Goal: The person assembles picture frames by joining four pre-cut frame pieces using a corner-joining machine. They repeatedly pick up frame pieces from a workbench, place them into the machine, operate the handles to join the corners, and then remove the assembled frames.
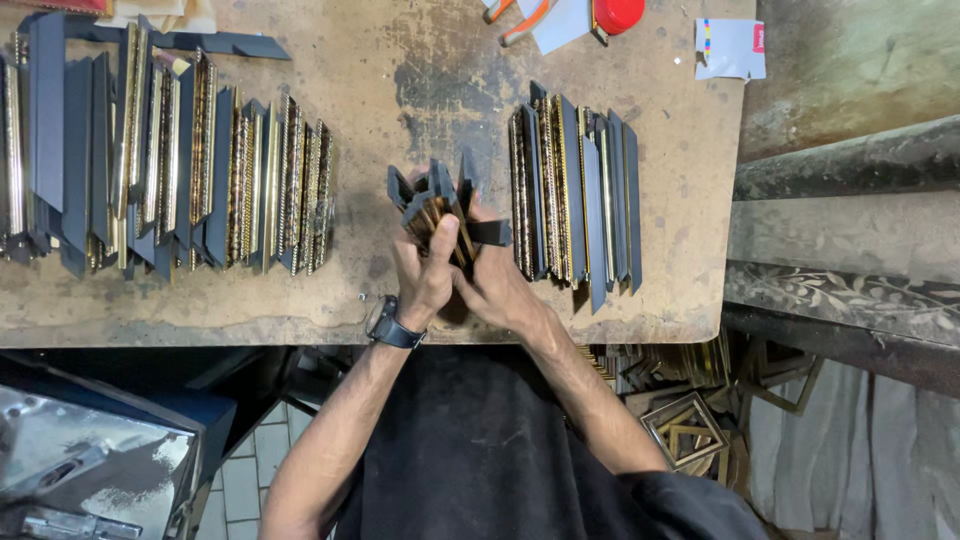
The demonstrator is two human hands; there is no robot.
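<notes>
My left hand [425, 275] and my right hand [495, 285] together grip a bundle of short frame moulding pieces [435, 200], dark blue-grey on the back and gold on the face, held upright above the worn wooden table [400, 60]. My left thumb presses on the front of the bundle. I wear a dark watch [392, 325] on my left wrist. Just right of my hands lies a row of longer moulding strips [575, 190]. A larger row of moulding strips [165, 150] stands at the left of the table.
At the table's far edge lie an orange-handled tool [520, 20], a red cap [618, 12] and a white card [730, 48]. Finished gold frames [690, 425] are piled under the table at right. A metal machine [80, 460] sits at lower left.
</notes>
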